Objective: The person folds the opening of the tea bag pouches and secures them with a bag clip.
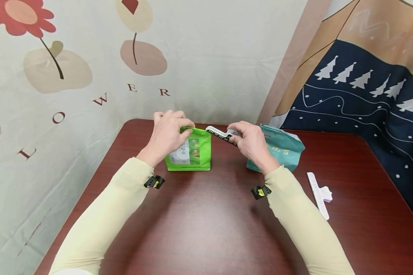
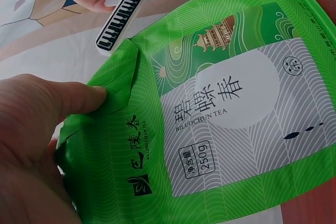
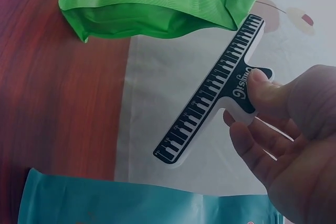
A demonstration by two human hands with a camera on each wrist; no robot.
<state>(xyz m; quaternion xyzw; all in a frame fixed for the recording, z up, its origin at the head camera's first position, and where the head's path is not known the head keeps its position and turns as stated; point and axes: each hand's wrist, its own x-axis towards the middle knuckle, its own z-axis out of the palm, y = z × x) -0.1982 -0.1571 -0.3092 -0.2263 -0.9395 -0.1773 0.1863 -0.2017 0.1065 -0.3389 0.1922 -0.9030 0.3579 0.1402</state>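
Observation:
A bright green tea bag (image 1: pixel 202 152) stands upright toward the back of the table. My left hand (image 1: pixel 170 131) pinches its folded top edge, thumb in front; in the left wrist view the thumb presses the green fold (image 2: pixel 123 74). My right hand (image 1: pixel 251 141) holds a long bag clip (image 1: pixel 220 134) by its handle, between thumb and fingers. Piano keys are printed on the clip's dark face (image 3: pixel 210 93). One end of the clip is close by the bag's top right corner, the clip slanting down to the right.
Behind my right hand stands a teal bag (image 1: pixel 283 147), partly covered by it. A white clip (image 1: pixel 319 196) lies on the dark red wooden table (image 1: pixel 206 229) at the right. A printed cloth (image 1: pixel 220 57) hangs along the table's back edge.

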